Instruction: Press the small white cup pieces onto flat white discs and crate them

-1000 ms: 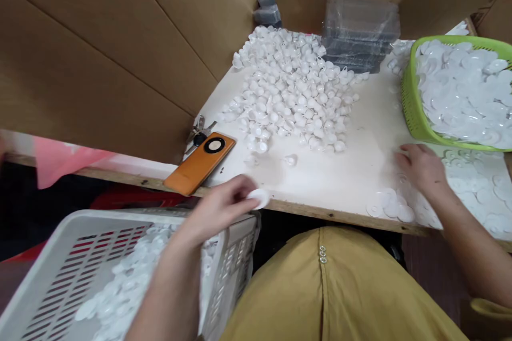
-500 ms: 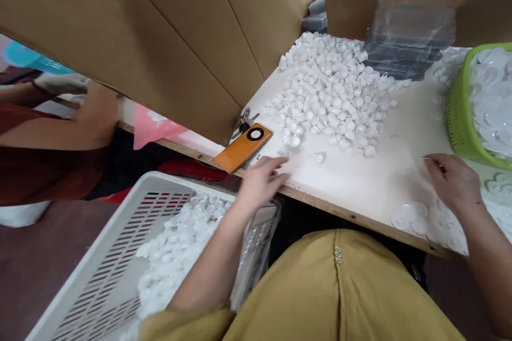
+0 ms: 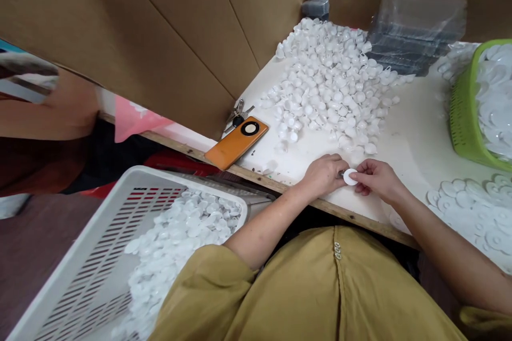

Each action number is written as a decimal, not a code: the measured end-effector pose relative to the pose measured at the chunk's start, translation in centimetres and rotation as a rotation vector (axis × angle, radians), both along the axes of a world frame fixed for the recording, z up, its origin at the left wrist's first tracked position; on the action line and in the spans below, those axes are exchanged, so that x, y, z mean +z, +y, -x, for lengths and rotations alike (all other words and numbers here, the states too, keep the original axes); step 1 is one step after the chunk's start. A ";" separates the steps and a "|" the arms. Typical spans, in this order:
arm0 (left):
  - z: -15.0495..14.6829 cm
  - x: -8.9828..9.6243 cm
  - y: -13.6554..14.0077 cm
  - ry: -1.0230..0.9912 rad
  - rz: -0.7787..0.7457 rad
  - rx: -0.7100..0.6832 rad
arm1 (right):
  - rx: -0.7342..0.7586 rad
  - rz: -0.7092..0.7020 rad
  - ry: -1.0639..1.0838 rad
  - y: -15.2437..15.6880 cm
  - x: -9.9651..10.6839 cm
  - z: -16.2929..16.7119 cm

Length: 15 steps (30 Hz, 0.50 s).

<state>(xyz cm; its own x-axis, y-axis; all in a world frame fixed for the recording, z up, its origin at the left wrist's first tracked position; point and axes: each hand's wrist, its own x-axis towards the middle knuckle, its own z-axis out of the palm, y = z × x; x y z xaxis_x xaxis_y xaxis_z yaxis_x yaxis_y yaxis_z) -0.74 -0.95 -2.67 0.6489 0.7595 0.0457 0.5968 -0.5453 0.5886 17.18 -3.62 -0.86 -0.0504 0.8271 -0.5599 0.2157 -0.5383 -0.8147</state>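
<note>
Over the front of the white tabletop, my two hands meet. My right hand [image 3: 378, 178] pinches a small flat white plastic disc [image 3: 350, 177] between thumb and fingers. My left hand [image 3: 326, 175] is closed right beside the disc, fingers curled; what it holds is mostly hidden, with only a small dark bit showing at the fingertips. Behind the hands lies a heap of small white plastic cups [image 3: 332, 90], some with little handles. Many flat white discs [image 3: 472, 208] are spread at the right, near my right forearm.
An orange phone [image 3: 228, 146] and keys [image 3: 239, 117] lie at the table's left edge by cardboard [image 3: 172, 26]. A green basket [image 3: 460, 112] of white pieces stands right; clear plastic packs [image 3: 416, 37] lie behind. A white crate [image 3: 100, 234] holds more pieces. Another person's arm [image 3: 72, 112] is at left.
Both hands have come together at the table's front, the left moving right and the right moving left. The right now holds a disc. The lone cup near the left hand no longer shows.
</note>
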 end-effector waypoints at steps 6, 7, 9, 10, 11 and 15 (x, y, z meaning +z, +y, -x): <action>0.3 -0.1 0.3 0.009 0.017 -0.005 | 0.112 0.050 -0.028 0.6 -0.1 0.1; 0.4 -0.1 0.3 0.011 0.018 -0.006 | 0.114 0.056 -0.008 0.5 0.0 0.1; 0.3 0.0 0.3 0.018 0.012 -0.011 | 0.104 0.069 0.019 0.2 0.2 0.0; 0.3 0.0 0.3 0.024 0.006 -0.015 | 0.093 0.073 0.027 0.1 0.2 -0.1; 0.3 0.0 0.3 0.029 -0.001 -0.022 | 0.077 0.077 0.036 0.0 0.3 -0.2; 0.3 0.1 0.4 0.017 -0.012 -0.050 | 0.033 0.095 0.059 -0.1 0.1 -0.2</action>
<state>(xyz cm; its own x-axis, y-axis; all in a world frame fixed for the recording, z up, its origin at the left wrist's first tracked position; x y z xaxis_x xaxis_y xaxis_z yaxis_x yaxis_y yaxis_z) -1.03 -0.55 -2.57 0.6868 0.7256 0.0431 0.5786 -0.5816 0.5718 17.39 -3.73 -0.71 -0.1119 0.7679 -0.6308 0.1880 -0.6069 -0.7722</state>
